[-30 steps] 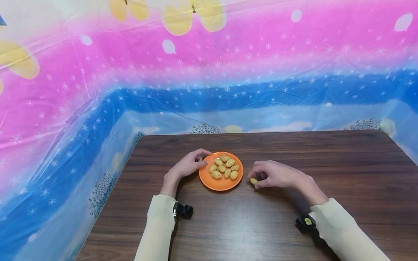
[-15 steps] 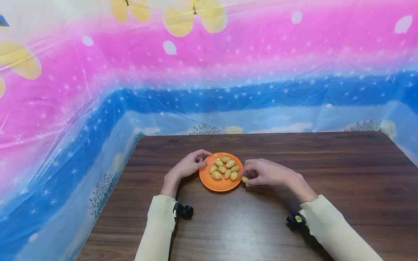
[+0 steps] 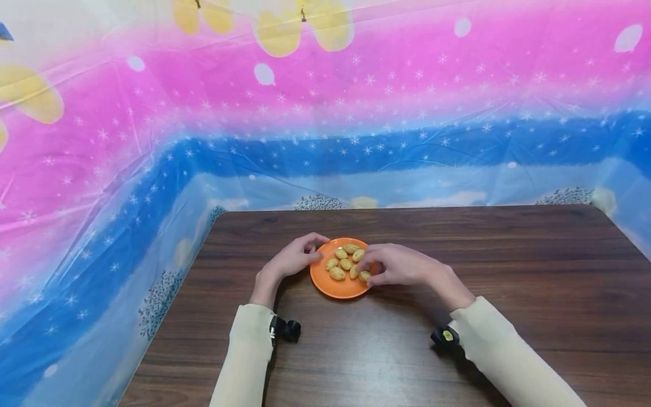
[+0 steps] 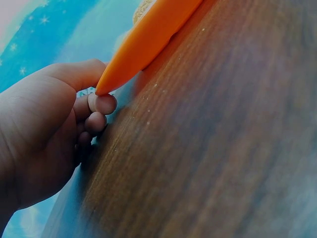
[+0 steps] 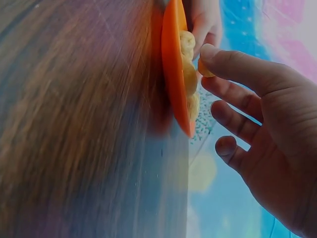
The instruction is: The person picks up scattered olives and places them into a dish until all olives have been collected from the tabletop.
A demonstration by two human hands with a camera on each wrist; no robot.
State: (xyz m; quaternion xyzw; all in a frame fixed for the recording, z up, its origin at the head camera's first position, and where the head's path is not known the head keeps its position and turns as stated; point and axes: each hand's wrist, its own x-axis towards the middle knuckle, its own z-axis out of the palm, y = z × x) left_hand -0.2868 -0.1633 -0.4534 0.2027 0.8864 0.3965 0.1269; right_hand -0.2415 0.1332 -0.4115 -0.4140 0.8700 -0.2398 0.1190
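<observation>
An orange plate (image 3: 322, 284) holds several small yellow oval pieces (image 3: 337, 273) that look like nuts in rough shells. My left hand (image 3: 289, 262) pinches the plate's left rim between thumb and fingers, as the left wrist view shows the orange rim (image 4: 141, 47) between them. Over the plate's right side, my right hand (image 3: 408, 265) hides part of the rim. Between its thumb and index finger it pinches one yellow nut-like piece (image 5: 205, 70), seen in the right wrist view just above the pieces on the plate. The other fingers of that hand are apart and loosely bent.
The plate stands on a dark wood-grain table (image 3: 534, 254). A pink and blue patterned cloth (image 3: 325, 152) hangs behind the table and along its left side. Black wrist devices (image 3: 286, 329) sit on both light sleeves.
My right hand has moved left with the nut-like piece, from the table beside the plate to over its right side. The left hand and plate have stayed in place.
</observation>
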